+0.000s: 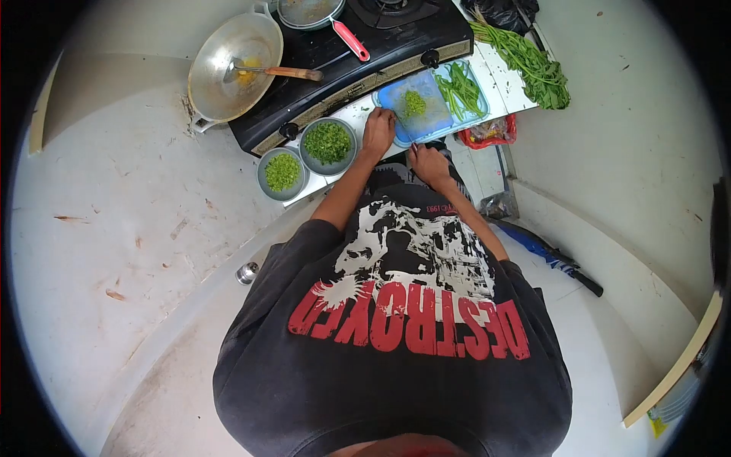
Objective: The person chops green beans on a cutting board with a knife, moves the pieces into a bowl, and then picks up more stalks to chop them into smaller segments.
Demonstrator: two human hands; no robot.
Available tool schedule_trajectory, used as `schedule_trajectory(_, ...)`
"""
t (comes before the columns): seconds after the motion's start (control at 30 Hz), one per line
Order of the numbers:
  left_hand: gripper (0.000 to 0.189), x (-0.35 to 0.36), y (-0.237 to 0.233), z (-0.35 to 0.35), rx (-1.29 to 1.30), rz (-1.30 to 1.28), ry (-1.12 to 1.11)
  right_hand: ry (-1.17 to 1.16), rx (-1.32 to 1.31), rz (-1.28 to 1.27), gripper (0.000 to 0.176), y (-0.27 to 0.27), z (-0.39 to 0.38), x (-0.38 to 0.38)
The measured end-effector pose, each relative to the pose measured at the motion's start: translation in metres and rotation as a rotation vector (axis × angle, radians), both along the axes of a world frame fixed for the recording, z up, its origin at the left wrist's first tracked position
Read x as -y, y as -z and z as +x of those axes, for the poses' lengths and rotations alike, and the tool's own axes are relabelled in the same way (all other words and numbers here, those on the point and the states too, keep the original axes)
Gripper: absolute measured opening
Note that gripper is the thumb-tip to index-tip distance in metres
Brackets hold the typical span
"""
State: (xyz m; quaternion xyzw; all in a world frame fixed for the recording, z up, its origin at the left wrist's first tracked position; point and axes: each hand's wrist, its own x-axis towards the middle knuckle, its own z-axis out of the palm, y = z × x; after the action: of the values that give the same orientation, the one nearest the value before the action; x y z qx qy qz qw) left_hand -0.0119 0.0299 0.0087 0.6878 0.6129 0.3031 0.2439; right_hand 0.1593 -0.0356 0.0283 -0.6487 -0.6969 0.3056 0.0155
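The left hand (378, 131) lies palm down on the left edge of a blue cutting board (435, 120), fingers stretched forward and holding nothing. The right hand (429, 162) sits at the near edge of the same board with its fingers drawn in. It is too small in the picture to tell whether it is closed on anything. Between and just beyond the hands, a small heap of chopped greens (413, 103) rests in the middle of the board, and a few whole long beans (463, 90) lie along its right side. The board sits on the white counter (499, 76), in front of a black stove (343, 65). To the left of the left hand stand two round bowls, the larger bowl (328, 143) and the smaller bowl (282, 172), both filled with chopped greens and touching each other. On the stove's left burner sits a metal wok (217, 72) with a wooden-handled spatula (278, 72) lying in it. Behind it is a pan with a red handle (350, 39). A bunch of leafy stalks (529, 67) lies on the counter to the right, and a red plastic bag (489, 132) sits at the counter's near edge.
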Motion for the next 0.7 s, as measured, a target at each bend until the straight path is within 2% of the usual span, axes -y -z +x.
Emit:
schedule_trajectory(0.37, 0.010, 0.003, -0.001, 0.002, 0.074, -0.068, -0.020, 0.071, -0.055, 0.048, 0.046, 0.006, -0.001, -0.006)
schedule_trajectory(0.7, 0.007, 0.003, 0.013, 0.004, 0.118, -0.053, -0.095, 0.015, -0.099, -0.011, 0.049, 0.002, 0.002, 0.003)
